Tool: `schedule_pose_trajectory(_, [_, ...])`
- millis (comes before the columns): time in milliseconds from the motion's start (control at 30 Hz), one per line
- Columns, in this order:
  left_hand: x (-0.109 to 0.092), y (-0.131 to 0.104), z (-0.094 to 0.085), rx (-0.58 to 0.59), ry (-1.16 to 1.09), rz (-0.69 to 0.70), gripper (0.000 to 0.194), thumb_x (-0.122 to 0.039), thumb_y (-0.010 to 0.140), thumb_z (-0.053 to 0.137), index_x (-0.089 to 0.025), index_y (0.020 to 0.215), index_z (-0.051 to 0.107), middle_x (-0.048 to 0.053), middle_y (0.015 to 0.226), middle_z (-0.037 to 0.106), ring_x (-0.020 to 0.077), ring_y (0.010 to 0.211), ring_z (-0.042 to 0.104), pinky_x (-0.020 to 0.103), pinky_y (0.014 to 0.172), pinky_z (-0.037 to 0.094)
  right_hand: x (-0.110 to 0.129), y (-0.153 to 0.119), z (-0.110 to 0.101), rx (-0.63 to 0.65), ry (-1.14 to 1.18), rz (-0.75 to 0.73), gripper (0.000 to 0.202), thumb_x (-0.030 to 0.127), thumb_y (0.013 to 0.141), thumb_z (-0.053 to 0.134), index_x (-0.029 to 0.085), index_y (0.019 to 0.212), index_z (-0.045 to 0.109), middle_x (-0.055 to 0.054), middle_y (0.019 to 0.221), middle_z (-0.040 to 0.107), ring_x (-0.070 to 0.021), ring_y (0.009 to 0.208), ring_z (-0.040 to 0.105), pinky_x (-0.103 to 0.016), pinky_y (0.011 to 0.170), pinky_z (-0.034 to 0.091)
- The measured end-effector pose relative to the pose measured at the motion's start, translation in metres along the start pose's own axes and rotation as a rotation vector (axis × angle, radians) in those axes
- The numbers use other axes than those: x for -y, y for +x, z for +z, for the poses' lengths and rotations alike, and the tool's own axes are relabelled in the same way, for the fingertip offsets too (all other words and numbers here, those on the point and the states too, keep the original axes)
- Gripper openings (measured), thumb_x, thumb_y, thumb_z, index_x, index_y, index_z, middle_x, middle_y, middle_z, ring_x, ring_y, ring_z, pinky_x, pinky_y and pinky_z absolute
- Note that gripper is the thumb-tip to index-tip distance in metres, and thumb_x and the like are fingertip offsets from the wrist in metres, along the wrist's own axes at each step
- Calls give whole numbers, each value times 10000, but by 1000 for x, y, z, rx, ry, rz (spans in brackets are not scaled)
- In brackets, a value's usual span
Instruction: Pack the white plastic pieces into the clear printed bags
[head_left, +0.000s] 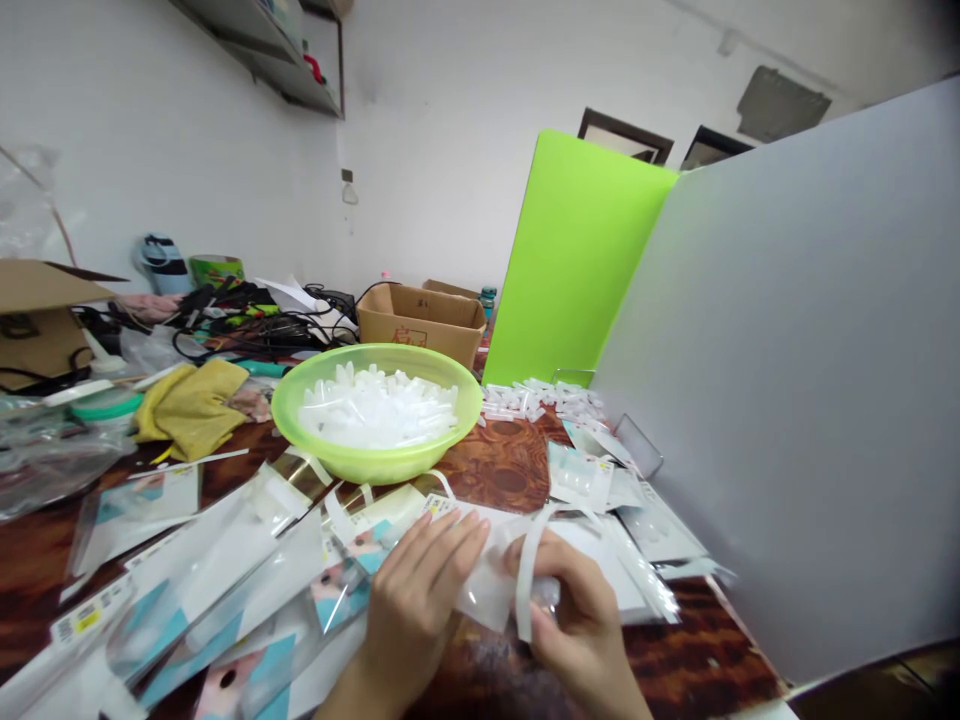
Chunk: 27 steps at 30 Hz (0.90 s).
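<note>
On the dark wood-patterned table, my left hand [421,585] lies over a clear plastic bag [484,588] with its fingers stretched out together. Opposite it, my right hand [581,610] is closed on the right part of this bag, thumb and fingers bent inward. A narrow white strip [527,570] curves up from the bag in front of the right fingers. Something clear and rounded shows beside the right thumb, too blurred to name. Packages with blue-and-white cards [240,610] are spread to the left of my left hand.
A green bowl [360,465] holds many small translucent white pieces [375,405]. More pieces [517,402] lie beside a green panel [577,260]. Filled bags [581,475] line a tall grey panel [787,380] on the right. A yellow cloth [191,405] and cardboard box [424,320] stand behind.
</note>
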<state>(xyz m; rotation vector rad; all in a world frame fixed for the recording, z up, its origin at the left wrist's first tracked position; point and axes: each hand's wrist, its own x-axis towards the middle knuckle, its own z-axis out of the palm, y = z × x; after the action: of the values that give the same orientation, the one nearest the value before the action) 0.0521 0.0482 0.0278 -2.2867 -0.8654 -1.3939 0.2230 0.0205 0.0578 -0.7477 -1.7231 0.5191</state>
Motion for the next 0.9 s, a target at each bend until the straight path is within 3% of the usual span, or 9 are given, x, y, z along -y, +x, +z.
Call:
schedule_pose_trajectory(67, [2,-1,0,33,-25,0,324,-111,901,408,-116,1194,548,74,1111,686,189,1076,590,340,995,393,-1,0,4,52,20,50,94,231,861,568,272,943,589,9,851,615,-161,801,581,-265,725,458])
schedule_pose_trajectory(233, [5,-1,-1,43,-31,-28,345,-74,877,417,-126,1192,546,78,1111,684,184,1073,596,314,935,443,-5,-4,8,-29,-40,103,144,242,870,566,274,1003,610,-38,1109,518,-195,1077,509,-297,912,424])
schedule_pose_trajectory(400, [4,0,1,39,-41,-38,361,-61,871,405,-140,1194,544,63,1103,687,172,1066,598,309,942,438,-3,-8,9,-127,-27,158,245,164,878,553,275,1096,568,-24,1008,598,-146,883,571,-252,784,474])
schedule_pose_trajectory(567, [3,-2,3,41,-42,-47,367,-78,891,401,-100,1237,518,94,1144,671,172,1126,564,290,958,422,1,-6,12,-257,-97,140,219,151,873,548,263,1059,583,-43,1099,585,-183,1049,557,-293,875,461])
schedule_pose_trajectory(700, [3,-5,2,48,-25,-54,376,-73,892,404,-96,1250,516,100,1145,669,178,1131,563,292,957,418,5,-4,10,-47,-200,57,242,119,888,499,269,1065,567,-21,1030,605,-167,959,565,-290,841,460])
schedule_pose_trajectory(800, [2,-6,2,56,-31,-73,357,-146,924,399,-91,1262,501,107,1151,665,169,1134,565,279,954,427,5,-6,11,73,-241,79,218,165,899,505,286,1073,555,2,990,609,-157,938,545,-264,829,456])
schedule_pose_trajectory(833, [1,-5,3,60,-34,-82,357,-164,930,400,-89,1267,492,108,1156,663,162,1139,563,276,964,424,3,-7,12,39,-234,99,245,179,902,507,290,1118,537,-2,1034,600,-154,978,541,-255,852,455])
schedule_pose_trajectory(900, [1,-4,3,78,-41,-91,356,-186,937,399,-104,1273,483,94,1168,661,151,1150,560,284,1001,408,-5,-10,16,-170,-190,110,313,183,903,512,287,1197,485,-16,1112,567,-140,1050,535,-235,897,448])
